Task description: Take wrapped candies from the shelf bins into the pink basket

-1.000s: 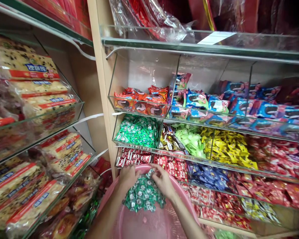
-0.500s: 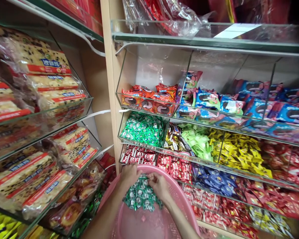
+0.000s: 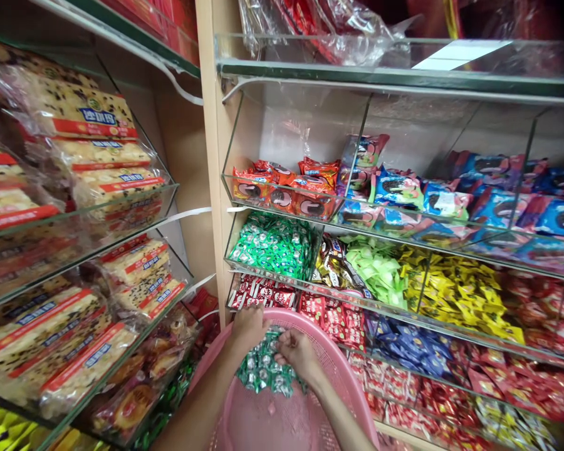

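Note:
A pink plastic basket with perforated sides is in front of me, tilted toward me. My left hand is closed over its far rim, left of the middle. Inside lies a heap of green-wrapped candies, against the far side of the basket. My right hand is inside, over the right edge of that heap, with its fingers curled in; whatever they hold is hidden. Beyond the basket, a glass bin holds more green-wrapped candies.
Glass-fronted shelves hold orange snack packs, blue snack packs, yellow-wrapped candies and blue-wrapped candies. On the left, packaged pastries fill slanted shelves. A wooden post separates the two sides.
The view has shifted slightly, so the shelves on the right sit a little farther right. My right hand's fingers have moved slightly over the candies; my left hand stays on the rim.

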{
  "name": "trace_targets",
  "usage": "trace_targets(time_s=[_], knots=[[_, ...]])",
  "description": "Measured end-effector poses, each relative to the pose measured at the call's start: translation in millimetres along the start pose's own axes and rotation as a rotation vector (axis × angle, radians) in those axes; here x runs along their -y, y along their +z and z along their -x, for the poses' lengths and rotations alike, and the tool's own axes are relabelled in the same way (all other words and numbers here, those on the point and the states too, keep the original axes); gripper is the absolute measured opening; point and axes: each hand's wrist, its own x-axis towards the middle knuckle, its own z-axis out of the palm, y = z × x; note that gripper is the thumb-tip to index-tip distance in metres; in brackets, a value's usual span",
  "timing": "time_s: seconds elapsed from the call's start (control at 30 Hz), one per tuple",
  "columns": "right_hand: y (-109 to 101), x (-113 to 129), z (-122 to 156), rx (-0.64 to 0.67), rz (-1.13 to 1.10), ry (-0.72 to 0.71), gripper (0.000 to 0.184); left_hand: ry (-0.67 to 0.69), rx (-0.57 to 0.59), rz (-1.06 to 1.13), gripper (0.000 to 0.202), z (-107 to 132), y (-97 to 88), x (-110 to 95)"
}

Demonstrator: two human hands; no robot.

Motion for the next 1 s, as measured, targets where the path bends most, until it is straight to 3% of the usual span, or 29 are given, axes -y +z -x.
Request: trace_targets(time_s=[0.23, 0.4, 0.5, 0.6, 0.7, 0.83, 1.0], knots=[[6.4, -2.0, -1.9, -0.029, 0.036, -0.065, 0.042, -0.007, -0.021, 0.003, 0.042, -2.0, 4.4, 2.9], [6.6, 9.3, 5.9, -0.164, 0.422, -0.262, 0.027, -0.022, -0.010, -0.012, 0.045, 0.3, 4.1, 4.9], [6.7, 49.7, 17.9, -0.198, 0.603, -0.457, 0.025, -0.041, -0.023, -0.023, 0.047, 2.0, 0.7, 4.0], [9.3, 112.4, 26.4, -0.108, 0.750, -0.615, 0.024, -0.071, -0.025, -0.025, 0.047, 3.4, -2.8, 0.9], [12.4, 173.2, 19.6, -0.142, 0.993, -0.823, 0.024, -0.081, -0.011, -0.012, 0.048, 4.9, -3.9, -1.8], [14.2, 216.0, -8.2, -0.209, 1.504, -0.770, 0.021, -0.092, -0.006, 0.000, 0.049, 8.1, -2.9, 1.3], [17.1, 217.6, -32.4, -0.154, 1.777, -0.618, 0.029, -0.116, -0.039, -0.006, 0.042, 12.2, -1.5, 12.6]])
